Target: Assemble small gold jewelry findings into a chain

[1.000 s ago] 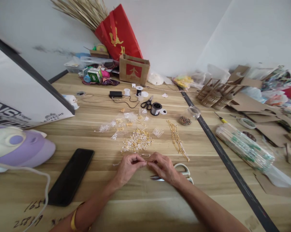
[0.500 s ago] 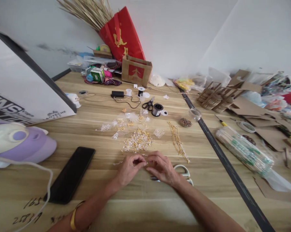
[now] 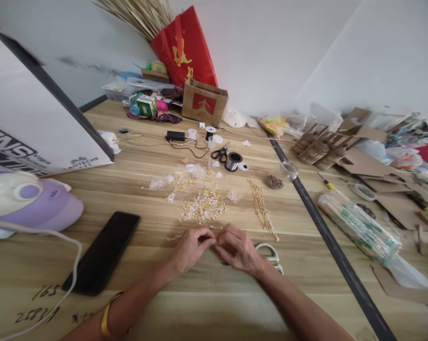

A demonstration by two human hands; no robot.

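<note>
My left hand (image 3: 193,246) and my right hand (image 3: 236,247) meet fingertip to fingertip above the table. Both are closed in a pinch; whatever lies between the fingers is too small or hidden to make out. A thin silver chain (image 3: 173,237) lies on the wood beside my left hand, and another bit of it shows behind the fingertips. Just beyond the hands spreads a pile of gold and silver jewellery findings (image 3: 204,207). White-handled scissors (image 3: 271,253) lie partly under my right hand, their blades mostly covered.
Gold chains (image 3: 260,206) lie to the right, near a tub of beads (image 3: 275,181). Wire spools (image 3: 233,162) and black scissors (image 3: 219,154) are further back. On the left are a black phone (image 3: 102,253), a purple-and-white appliance (image 3: 40,201) and its cord (image 3: 78,258).
The fingertips of both hands have drawn closer together, and my right fingers are more curled. The whole view has shifted slightly. Objects on the table stay in place.
</note>
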